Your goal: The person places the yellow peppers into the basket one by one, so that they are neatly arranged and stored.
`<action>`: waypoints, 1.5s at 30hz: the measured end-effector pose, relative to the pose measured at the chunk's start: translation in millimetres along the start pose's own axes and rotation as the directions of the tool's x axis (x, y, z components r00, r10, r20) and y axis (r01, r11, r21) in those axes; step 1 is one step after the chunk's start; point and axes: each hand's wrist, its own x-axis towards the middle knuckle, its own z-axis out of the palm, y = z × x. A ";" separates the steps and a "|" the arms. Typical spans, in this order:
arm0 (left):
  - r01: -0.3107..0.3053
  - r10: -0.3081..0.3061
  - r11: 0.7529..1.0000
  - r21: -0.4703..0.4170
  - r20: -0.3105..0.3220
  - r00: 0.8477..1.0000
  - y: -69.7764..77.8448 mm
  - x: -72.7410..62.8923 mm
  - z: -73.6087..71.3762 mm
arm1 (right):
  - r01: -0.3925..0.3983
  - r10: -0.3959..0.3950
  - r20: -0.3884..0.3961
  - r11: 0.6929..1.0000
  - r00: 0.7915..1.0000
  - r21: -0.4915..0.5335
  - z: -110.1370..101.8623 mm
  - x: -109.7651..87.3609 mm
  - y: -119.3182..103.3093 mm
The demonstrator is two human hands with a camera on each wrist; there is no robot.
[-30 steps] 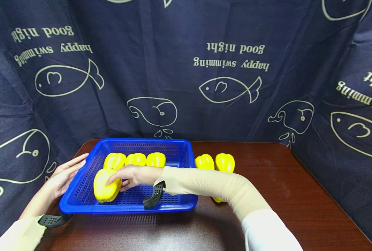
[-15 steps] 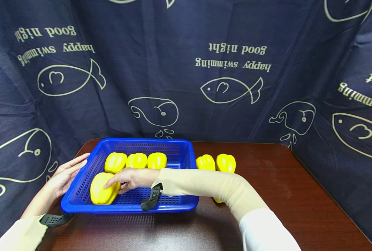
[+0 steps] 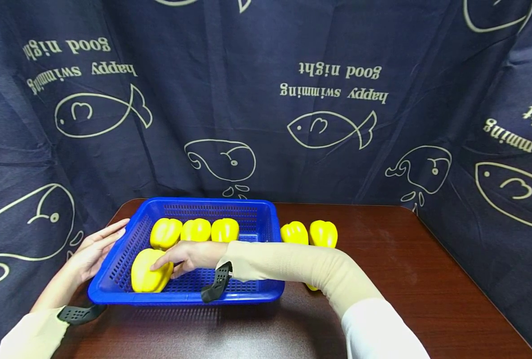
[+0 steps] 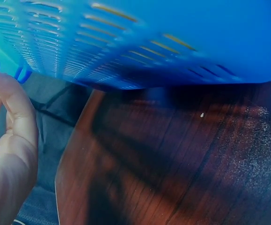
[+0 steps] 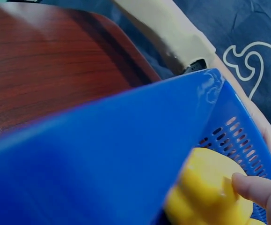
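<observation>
A blue plastic basket with slotted sides stands on the table. My left hand holds it at the left rim, and in the left wrist view a bent finger reaches up to that rim. Inside the basket, at the near left corner, my right hand grips a yellow bell pepper. The thumb presses on the pepper's side in the right wrist view. Three more yellow bell peppers stand in a row along the basket's back, the leftmost pepper just behind the held one.
Right of the basket, two yellow bell peppers stand on the brown table, including the farther-right pepper. Another yellow piece peeks out below the right sleeve. A dark blue fish-print curtain surrounds the table's back and sides.
My right hand has lowered the bell pepper toward the basket's near left corner, and over the last half second it has hardly moved. My left hand stays at the rim.
</observation>
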 end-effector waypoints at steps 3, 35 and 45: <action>-0.003 0.003 1.000 0.003 -0.003 1.000 0.2 0.5 -0.1 | -0.007 0.007 -0.008 1.000 1.000 0.005 -2.0 -1.1 -2.0; -0.001 0.002 1.000 -0.013 0.019 1.000 -0.4 -0.4 -1.8 | 0.218 -0.216 0.043 0.975 0.975 -0.042 -56.9 -51.5 -30.3; 0.006 -0.006 1.000 -0.016 0.029 1.000 0.2 -0.5 -2.1 | 0.338 -0.344 -0.006 0.925 0.939 -0.172 -79.6 -76.8 -30.1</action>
